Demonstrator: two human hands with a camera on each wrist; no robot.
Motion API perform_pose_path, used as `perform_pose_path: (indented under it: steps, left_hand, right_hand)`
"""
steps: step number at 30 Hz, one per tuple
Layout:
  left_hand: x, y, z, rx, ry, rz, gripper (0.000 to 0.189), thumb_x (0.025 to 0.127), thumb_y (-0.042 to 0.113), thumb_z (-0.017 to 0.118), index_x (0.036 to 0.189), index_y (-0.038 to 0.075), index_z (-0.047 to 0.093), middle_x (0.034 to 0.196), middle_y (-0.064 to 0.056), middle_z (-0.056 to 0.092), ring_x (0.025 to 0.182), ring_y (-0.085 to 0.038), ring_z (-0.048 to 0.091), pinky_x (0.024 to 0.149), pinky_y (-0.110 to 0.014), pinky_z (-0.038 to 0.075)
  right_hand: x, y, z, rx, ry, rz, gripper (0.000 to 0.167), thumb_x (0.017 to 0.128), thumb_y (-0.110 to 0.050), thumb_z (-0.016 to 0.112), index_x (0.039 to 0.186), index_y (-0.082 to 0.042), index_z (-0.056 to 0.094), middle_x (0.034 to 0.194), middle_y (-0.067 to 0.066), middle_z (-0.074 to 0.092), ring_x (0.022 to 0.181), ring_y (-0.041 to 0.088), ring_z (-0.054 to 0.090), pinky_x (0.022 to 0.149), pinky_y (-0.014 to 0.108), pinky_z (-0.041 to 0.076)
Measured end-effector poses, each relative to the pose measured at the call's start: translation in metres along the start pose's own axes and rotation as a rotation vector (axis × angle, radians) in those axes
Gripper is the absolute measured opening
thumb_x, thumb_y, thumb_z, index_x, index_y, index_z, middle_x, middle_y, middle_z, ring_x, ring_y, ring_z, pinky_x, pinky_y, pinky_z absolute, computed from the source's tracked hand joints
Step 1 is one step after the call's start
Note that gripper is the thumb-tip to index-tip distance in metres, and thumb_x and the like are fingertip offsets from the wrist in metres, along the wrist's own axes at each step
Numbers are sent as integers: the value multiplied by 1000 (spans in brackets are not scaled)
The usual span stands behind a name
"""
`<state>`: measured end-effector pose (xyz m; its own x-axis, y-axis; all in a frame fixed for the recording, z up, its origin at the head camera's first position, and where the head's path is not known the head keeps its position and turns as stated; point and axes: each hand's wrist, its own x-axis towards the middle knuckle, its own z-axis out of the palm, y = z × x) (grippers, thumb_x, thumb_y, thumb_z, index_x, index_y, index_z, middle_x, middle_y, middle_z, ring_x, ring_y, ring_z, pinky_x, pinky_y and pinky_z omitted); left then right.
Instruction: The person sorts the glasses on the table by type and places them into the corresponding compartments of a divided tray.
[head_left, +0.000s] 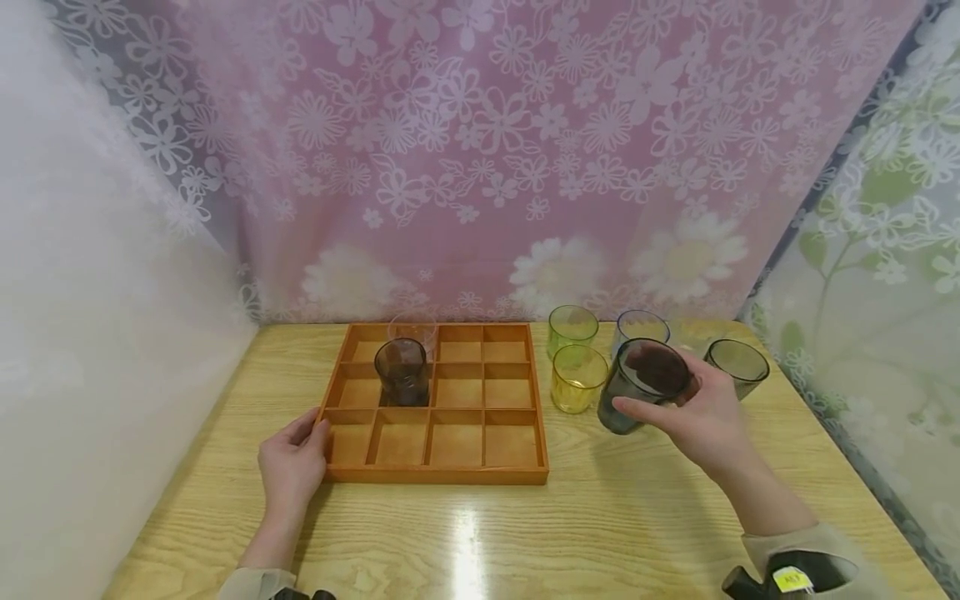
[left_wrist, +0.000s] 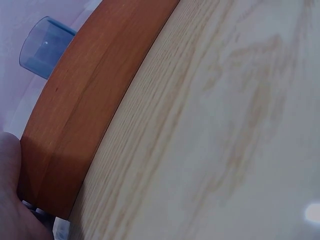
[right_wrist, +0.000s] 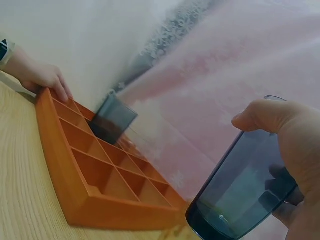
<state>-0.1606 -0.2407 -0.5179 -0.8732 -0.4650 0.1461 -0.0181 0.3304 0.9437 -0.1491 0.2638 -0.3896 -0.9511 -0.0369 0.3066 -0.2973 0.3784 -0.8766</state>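
Your R hand (head_left: 708,421) has thumb + fingers wrapped round the dk glass (head_left: 633,404), tilted above the tabletop (head_left: 450,537). Just L of that hand: yellow glass (head_left: 576,389); beyond it, green glass (head_left: 572,335) & blue-rimmed glass (head_left: 636,328), the latter part-hidden; R of it, grey glass (head_left: 741,379). Your L hand (head_left: 292,460) pinches the tray (head_left: 438,476) at its L edge. In there, R of & beyond your L hand: smoky glass (head_left: 405,379), mid row, 2nd col from L; clear glass (head_left: 414,328) behind, back row.
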Motion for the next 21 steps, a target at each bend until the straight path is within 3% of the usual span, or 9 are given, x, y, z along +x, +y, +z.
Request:
perform_pose_path:
  steps: [12,21]
  left_hand:
    - [0,-1,0,-12,-3,2,30,103,8,70,129,-5,72,124,-26,71,115,-35,68,76,-6,51]
    - [0,-2,0,-22,0,2,30,102,7,70,130,-5,72,124,-26,71,116,-34,68,77,-7,51]
  right_hand:
    - [17,-10,44,98,-73,-103,64,80,-3,94,137,-6,67,127,13,69,114,19,68,91,23,57]
    - [30,-19,75,178,-117,-112,62,79,-6,95,135,-4,69,128,15,70,117,31,67,96,28,57]
